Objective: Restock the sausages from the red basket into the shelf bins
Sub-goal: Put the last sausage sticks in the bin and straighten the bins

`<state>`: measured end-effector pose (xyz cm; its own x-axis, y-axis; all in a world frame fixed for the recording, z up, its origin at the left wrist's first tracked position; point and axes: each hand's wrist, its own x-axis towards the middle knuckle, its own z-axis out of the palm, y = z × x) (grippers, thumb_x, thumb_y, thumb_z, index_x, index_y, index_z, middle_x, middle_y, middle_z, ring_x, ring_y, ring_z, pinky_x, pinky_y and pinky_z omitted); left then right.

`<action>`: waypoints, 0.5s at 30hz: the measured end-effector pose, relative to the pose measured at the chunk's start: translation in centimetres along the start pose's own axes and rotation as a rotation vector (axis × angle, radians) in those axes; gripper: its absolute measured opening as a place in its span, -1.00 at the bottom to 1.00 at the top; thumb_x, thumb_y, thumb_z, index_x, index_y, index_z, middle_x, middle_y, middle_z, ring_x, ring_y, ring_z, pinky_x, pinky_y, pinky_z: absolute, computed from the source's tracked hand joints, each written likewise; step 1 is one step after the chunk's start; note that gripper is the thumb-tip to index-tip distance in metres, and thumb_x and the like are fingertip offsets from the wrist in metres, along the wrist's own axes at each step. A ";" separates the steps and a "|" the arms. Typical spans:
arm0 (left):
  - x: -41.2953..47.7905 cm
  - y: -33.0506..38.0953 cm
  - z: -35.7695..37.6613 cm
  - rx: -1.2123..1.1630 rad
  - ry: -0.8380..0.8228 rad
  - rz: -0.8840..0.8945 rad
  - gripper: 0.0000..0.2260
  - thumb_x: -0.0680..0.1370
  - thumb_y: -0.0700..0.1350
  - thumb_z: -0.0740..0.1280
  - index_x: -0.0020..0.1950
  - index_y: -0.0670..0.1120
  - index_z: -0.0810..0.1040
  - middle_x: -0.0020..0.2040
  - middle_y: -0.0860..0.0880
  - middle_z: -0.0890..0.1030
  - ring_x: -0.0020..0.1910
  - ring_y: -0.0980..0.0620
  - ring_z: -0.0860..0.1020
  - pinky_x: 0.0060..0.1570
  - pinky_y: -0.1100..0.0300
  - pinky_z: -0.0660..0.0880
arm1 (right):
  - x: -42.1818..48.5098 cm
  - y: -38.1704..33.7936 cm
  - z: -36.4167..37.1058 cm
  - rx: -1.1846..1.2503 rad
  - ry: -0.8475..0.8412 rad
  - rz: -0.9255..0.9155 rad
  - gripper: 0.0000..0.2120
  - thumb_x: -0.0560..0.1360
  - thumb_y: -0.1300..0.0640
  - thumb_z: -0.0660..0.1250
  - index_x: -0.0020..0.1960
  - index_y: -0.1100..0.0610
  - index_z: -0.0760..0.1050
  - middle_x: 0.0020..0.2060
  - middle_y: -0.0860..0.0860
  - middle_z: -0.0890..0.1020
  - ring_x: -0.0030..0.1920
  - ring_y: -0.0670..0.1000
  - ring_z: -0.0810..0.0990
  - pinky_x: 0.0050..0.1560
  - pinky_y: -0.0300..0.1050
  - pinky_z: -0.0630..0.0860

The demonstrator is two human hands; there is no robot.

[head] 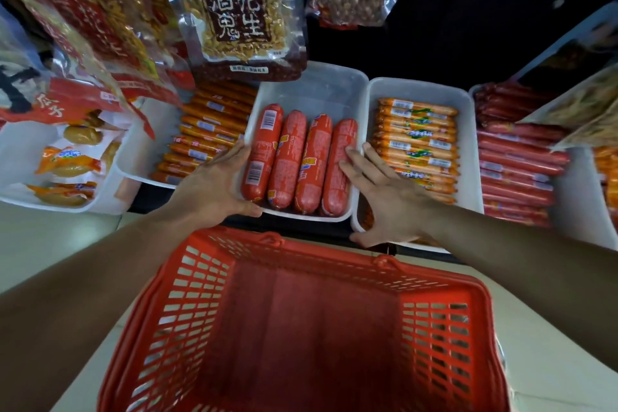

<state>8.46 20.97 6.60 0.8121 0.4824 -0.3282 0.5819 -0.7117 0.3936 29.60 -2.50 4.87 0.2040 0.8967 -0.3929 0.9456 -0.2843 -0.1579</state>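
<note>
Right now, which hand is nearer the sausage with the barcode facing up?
Left. The left hand rests at the bin edge beside the barcode sausage; the right hand is across the row, touching the rightmost sausage.

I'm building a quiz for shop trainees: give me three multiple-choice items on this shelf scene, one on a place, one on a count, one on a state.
1. Where do the thick red sausages lie?
A. red basket
B. white bin between the hands
C. floor

2. How many thick red sausages are in that bin?
A. two
B. four
C. seven

3. What state is the red basket in?
A. empty
B. half full
C. heaped

Answers:
1 B, they sit in the bin between the left hand and the right hand.
2 B, four lie side by side.
3 A, only its bare bottom shows.
</note>
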 end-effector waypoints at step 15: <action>-0.3 1.2 -0.3 0.011 -0.021 -0.039 0.08 0.34 0.13 0.57 0.63 0.07 -0.09 0.62 0.12 -0.05 0.58 0.08 0.07 0.52 0.05 0.14 | 0.8 0.6 -1.4 -0.080 0.021 0.000 0.19 0.29 -0.46 0.30 0.60 -0.04 -0.36 0.53 -0.07 -0.46 0.52 0.01 -0.49 0.34 -0.02 0.42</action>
<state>8.90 20.08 7.41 0.7879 0.4992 -0.3607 0.6122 -0.6985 0.3706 30.67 -1.44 5.77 0.2082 0.9040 -0.3735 0.9628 -0.2567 -0.0847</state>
